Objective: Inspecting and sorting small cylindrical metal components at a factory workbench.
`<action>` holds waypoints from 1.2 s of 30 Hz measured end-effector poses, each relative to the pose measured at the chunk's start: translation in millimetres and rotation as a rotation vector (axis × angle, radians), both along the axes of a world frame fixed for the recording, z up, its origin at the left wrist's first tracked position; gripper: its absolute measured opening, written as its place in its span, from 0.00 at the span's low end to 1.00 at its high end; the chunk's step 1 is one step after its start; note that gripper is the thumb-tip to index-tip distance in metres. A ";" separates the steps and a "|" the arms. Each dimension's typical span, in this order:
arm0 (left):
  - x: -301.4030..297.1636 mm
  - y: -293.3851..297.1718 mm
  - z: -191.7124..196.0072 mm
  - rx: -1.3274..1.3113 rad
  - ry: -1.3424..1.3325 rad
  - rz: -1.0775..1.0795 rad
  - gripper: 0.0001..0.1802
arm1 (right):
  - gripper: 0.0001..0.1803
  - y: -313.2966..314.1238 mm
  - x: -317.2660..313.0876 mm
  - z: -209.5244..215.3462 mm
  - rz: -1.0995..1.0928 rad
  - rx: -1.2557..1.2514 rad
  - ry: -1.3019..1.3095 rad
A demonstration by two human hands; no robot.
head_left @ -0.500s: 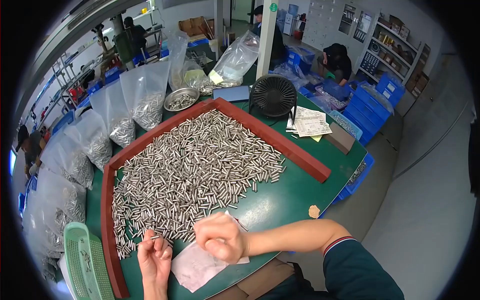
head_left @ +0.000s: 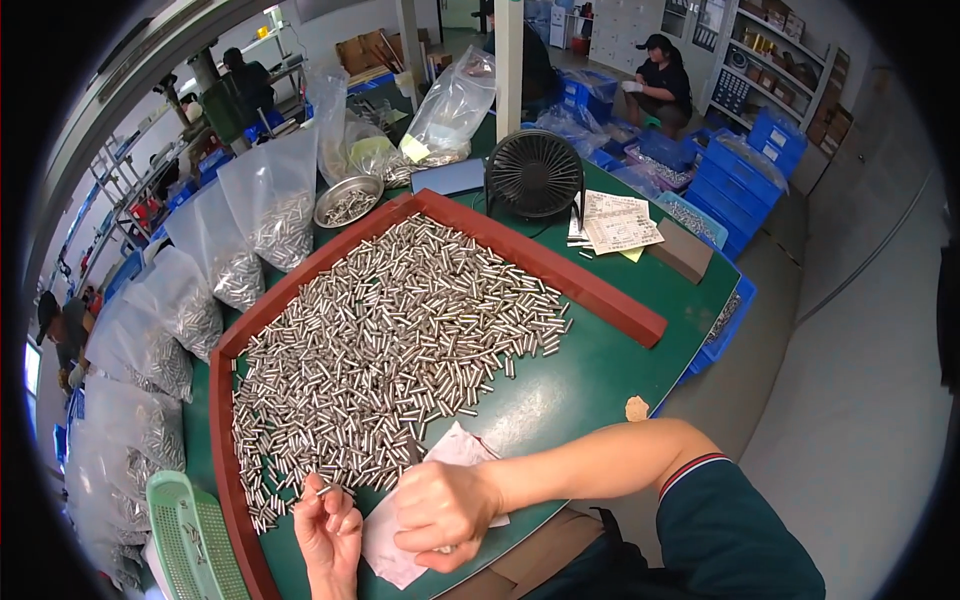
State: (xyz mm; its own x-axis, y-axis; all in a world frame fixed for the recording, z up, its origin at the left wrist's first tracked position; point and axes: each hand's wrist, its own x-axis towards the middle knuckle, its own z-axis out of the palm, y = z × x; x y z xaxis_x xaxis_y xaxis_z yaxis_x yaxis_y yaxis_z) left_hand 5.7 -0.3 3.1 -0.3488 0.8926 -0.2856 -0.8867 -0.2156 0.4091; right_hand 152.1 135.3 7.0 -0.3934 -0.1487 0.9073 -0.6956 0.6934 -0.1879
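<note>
Pinched a pin point(head_left: 323, 490) roughly crosswise in left hand point(head_left: 330, 540), lower left-centre, just below pile point(head_left: 390, 345), and held right hand point(head_left: 440, 518) curled over cloth point(head_left: 385, 552).

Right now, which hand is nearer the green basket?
The left hand: it is between the green basket and the right hand, which is over the pale cloth.
</note>
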 end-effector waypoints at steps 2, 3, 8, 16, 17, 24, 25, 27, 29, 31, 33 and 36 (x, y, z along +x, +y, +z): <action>1.2 1.2 0.1 0.043 0.044 -0.048 0.03 | 0.09 -4.8 -0.8 -8.2 0.020 -0.034 -0.021; -0.7 0.6 -1.0 0.037 0.093 -0.062 0.07 | 0.10 -4.8 -2.2 -10.8 0.022 -0.028 -0.029; 2.5 -1.3 -1.3 0.017 0.180 -0.129 0.08 | 0.14 3.3 -4.4 -11.0 -0.050 -0.034 -0.028; 10.2 -1.6 -0.2 -0.014 0.267 -0.057 0.14 | 0.15 8.4 -3.0 -12.2 -0.090 -0.034 -0.022; 8.3 -1.8 -1.0 -0.014 0.270 -0.066 0.14 | 0.15 8.1 -4.7 -13.1 -0.087 -0.037 -0.013; 4.8 1.8 -3.7 -0.051 0.248 -0.042 0.09 | 0.16 9.3 -5.8 -12.8 -0.079 -0.043 -0.003; 3.9 1.5 -4.1 -0.044 0.240 -0.038 0.09 | 0.16 9.0 -4.9 -12.6 -0.080 -0.034 -0.009; 3.0 1.7 -4.3 -0.039 0.213 -0.032 0.08 | 0.16 10.2 -3.9 -11.8 -0.073 -0.039 -0.007; 4.8 2.3 -3.1 -0.039 0.213 -0.039 0.06 | 0.16 10.9 -2.9 -11.8 -0.073 -0.042 -0.018; 10.2 3.8 -1.1 -0.115 0.196 -0.004 0.05 | 0.16 11.2 -3.1 -12.9 -0.077 -0.056 -0.023; 8.6 1.2 -1.9 -0.125 0.314 -0.096 0.06 | 0.16 10.5 -4.6 -14.5 -0.066 -0.089 -0.028; 13.9 0.0 2.2 -0.142 0.377 -0.166 0.07 | 0.16 12.5 -5.3 -14.8 -0.067 -0.096 -0.028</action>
State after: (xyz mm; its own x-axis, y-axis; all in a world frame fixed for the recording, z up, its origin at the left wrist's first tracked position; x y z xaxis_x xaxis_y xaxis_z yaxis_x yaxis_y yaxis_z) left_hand 19.6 -0.3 5.3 -0.3068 0.9067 -0.2895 -0.6875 -0.0007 0.7262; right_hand 146.8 147.7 -7.8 -0.4245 -0.0348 0.9047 -0.6423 0.7159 -0.2738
